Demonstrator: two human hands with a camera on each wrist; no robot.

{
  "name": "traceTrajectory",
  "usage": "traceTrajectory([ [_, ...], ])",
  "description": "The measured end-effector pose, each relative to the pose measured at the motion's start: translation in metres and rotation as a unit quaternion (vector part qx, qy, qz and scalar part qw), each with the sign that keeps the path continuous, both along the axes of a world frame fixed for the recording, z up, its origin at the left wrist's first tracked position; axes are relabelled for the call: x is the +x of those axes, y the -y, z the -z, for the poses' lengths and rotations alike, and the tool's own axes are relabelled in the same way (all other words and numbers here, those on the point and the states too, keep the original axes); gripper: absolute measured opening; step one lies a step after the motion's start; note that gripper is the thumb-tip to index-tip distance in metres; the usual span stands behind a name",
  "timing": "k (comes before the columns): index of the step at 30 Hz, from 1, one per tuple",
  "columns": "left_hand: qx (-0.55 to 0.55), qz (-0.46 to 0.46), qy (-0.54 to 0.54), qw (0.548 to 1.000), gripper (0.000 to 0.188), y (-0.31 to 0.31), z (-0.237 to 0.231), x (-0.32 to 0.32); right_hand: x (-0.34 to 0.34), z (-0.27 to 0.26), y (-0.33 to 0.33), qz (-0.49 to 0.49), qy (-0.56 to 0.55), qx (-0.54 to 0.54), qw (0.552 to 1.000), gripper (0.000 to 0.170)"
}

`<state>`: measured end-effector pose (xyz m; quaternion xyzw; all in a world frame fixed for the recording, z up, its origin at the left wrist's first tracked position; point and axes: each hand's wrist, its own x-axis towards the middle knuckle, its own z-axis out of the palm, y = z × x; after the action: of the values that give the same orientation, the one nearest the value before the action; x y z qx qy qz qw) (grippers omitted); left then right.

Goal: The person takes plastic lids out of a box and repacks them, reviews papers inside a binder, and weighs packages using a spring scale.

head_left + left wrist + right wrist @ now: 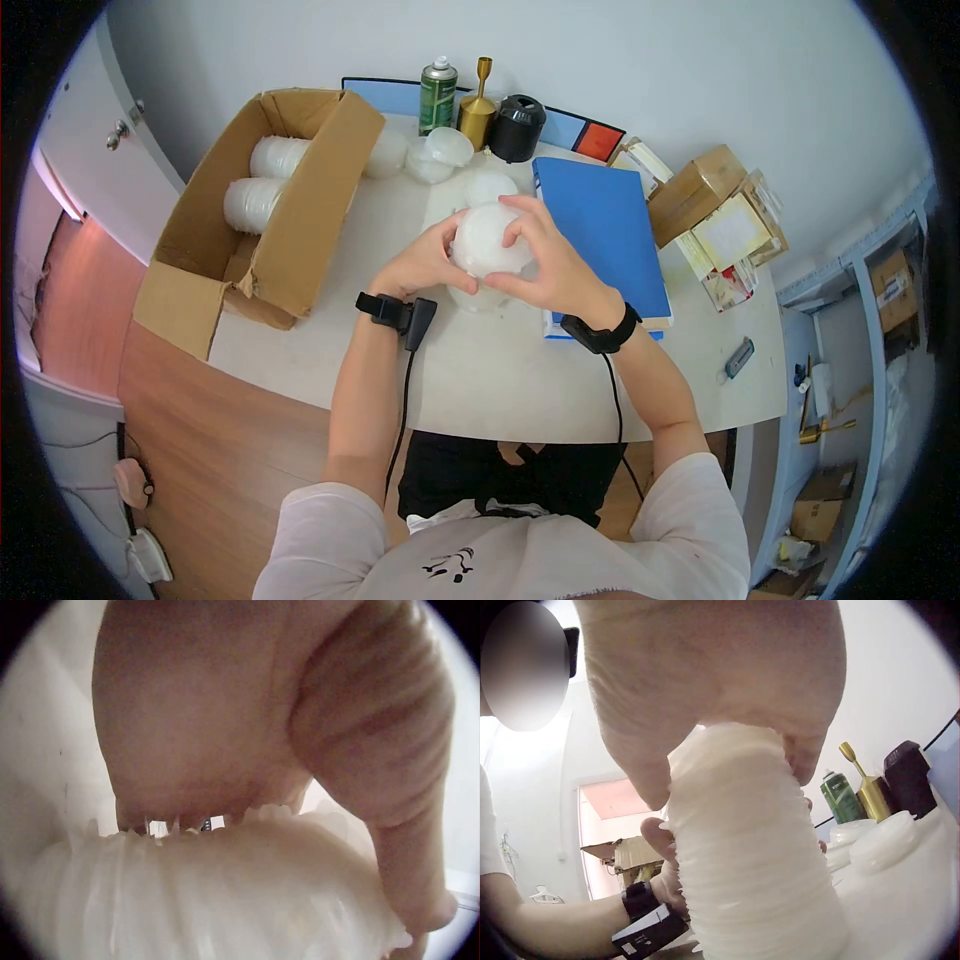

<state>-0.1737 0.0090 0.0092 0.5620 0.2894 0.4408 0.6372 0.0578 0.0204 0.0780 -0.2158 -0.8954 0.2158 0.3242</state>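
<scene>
A tall stack of translucent white plastic lids (490, 238) stands upright between the two hands over the white table (500, 390). The right wrist view shows its many thin layered rims, with small tabs sticking out. From the left side, my left hand (425, 262) grips the stack near its top, thumb toward the body. My right hand (555, 268) holds the opposite side, its thumb and fingers curved around the upper rim. More of the stack's side (210, 892) fills the lower left wrist view, below the left palm. Behind it lie further white lids (450, 147).
An open cardboard box (320, 200) at the left contains white stacks (258, 205). A blue binder (595, 225) lies right of the hands. Along the wall stand a green spray can (437, 100), a brass holder (478, 115) and a black container (517, 130). Small cartons (697, 190) sit farther right.
</scene>
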Motion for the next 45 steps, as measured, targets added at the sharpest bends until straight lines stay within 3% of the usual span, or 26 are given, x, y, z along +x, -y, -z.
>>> traceTrajectory([
  [9,-0.009,0.028,-0.011,1.000,0.111,0.002,-0.003,0.003,0.009,-0.006,0.008,0.025,0.059,0.005,0.998,0.047],
  [14,-0.022,0.020,-0.018,0.999,0.114,0.003,-0.002,0.003,0.007,-0.017,0.006,0.027,0.090,-0.067,0.993,0.048],
  [32,-0.076,0.010,-0.039,0.996,0.115,0.002,0.005,-0.002,0.008,-0.011,0.009,0.042,0.071,0.007,0.997,0.052],
  [45,-0.071,0.007,-0.040,0.997,0.115,0.003,0.004,-0.001,0.007,-0.012,0.010,0.038,0.076,-0.015,0.996,0.052],
])
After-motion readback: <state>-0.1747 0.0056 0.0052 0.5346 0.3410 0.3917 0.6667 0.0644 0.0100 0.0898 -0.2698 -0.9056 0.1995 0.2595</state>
